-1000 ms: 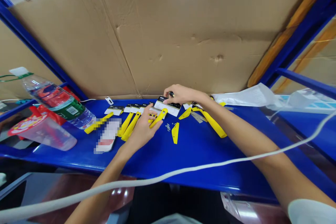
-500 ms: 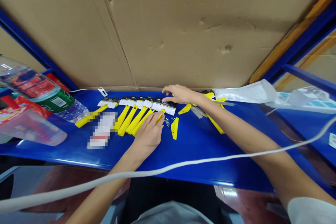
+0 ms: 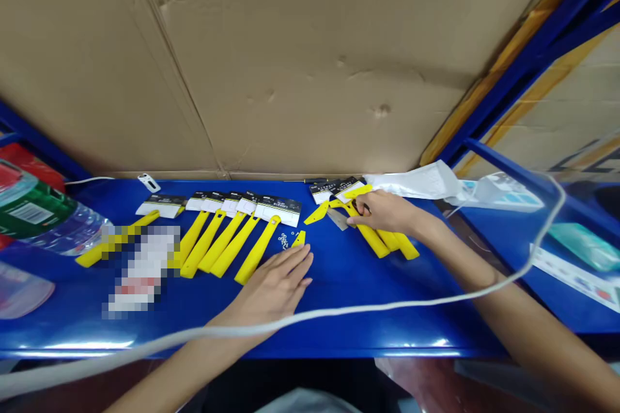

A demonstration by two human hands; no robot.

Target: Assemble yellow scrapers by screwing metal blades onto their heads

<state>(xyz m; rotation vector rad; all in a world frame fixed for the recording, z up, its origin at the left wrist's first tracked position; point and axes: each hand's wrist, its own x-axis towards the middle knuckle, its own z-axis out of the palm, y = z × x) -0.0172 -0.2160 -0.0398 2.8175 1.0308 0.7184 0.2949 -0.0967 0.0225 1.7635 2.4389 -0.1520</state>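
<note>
Several yellow handles (image 3: 230, 245) with black-and-white cards (image 3: 278, 210) at their tops lie in a slanted row on the blue table. My left hand (image 3: 278, 281) rests open, palm down, beside the rightmost one, its fingertips by a small yellow blade-shaped piece (image 3: 299, 240). Small metal bits (image 3: 284, 241) lie just behind that. To the right, my right hand (image 3: 378, 211) reaches into a pile of yellow handles (image 3: 372, 240), cards and grey metal blades (image 3: 338, 219); its fingers are bent over a dark spot, and what they hold, if anything, is hidden.
A large bottle (image 3: 48, 216) and a clear cup (image 3: 22, 290) stand at the left. A white plastic bag (image 3: 416, 181) lies at the back right. A white cable (image 3: 339, 304) crosses in front of my arms, and cardboard (image 3: 290, 64) rises behind the blue table (image 3: 339, 335).
The view has shifted right. My left hand has let go of the rightmost yellow handle and opened. My right hand has moved from the carded row to the pile on the right.
</note>
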